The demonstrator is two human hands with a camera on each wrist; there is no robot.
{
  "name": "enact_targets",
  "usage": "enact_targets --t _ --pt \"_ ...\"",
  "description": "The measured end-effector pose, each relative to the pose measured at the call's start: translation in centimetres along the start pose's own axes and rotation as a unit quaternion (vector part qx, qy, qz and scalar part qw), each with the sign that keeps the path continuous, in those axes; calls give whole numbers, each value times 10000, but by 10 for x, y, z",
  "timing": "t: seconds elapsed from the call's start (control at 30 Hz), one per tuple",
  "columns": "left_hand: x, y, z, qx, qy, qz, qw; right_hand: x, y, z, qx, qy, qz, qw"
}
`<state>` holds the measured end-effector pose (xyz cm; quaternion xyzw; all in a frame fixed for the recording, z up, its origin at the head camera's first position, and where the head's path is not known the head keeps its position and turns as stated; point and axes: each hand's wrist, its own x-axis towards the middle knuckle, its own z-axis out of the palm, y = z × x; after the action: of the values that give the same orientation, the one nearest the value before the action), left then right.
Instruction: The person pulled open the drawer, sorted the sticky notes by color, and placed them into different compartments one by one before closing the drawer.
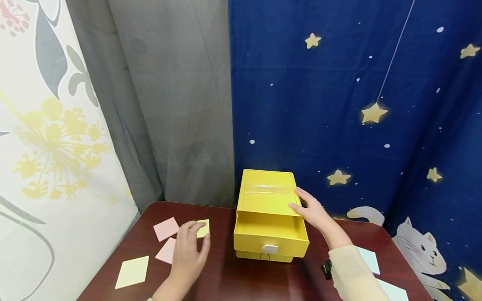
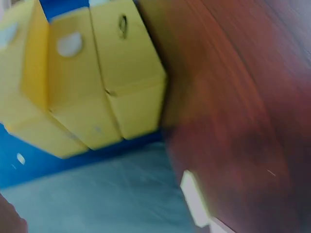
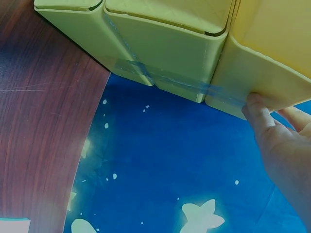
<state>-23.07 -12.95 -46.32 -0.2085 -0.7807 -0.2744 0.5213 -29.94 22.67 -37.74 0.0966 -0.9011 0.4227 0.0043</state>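
Note:
A yellow drawer box (image 1: 268, 190) stands on the table with its top drawer (image 1: 271, 242) pulled out; the drawer's inside is bare. My right hand (image 1: 314, 213) rests on the box's upper right edge, its fingers spread against the top and side. In the right wrist view, a fingertip presses the yellow side wall (image 3: 218, 97). To the left, my left hand (image 1: 190, 251) hangs over the notes with its fingers loosely bent and nothing held. Its fingertips overlap a small yellow sticky note (image 1: 203, 230). A pink note (image 1: 166, 251) is partly hidden behind this hand.
Another pink note (image 1: 166, 229) and a larger pale yellow note (image 1: 132, 272) lie on the left of the dark red table (image 1: 226, 280). Pale blue notes (image 1: 369, 260) are at the right, beside the right sleeve. Grey and blue curtains (image 1: 339, 83) hang close behind.

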Motion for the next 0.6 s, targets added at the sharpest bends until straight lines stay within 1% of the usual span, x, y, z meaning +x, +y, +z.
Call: enact_targets --t 0.1,0.2,0.3,0.4,0.5,0.6 --pt "-9 -20 -2 329 -418 -465 9975 0 -2 0 -56 -1 8 10000" --pt "-20 -36 -3 644 -819 -833 9911 0 -2 0 -119 -14 21 9999" --pt "-30 -48 -2 895 -1098 -1104 9837 0 -3 1 -146 -29 22 9999" --pt "-38 -58 -2 1042 -1365 -1337 9760 0 -3 1 -118 -6 22 9999" --pt "-44 -65 -3 1175 -1703 -1589 9654 0 -2 1 -120 14 17 9999" --pt "-48 -71 -6 1265 -2154 -1860 9503 0 -2 0 -142 15 34 9999"
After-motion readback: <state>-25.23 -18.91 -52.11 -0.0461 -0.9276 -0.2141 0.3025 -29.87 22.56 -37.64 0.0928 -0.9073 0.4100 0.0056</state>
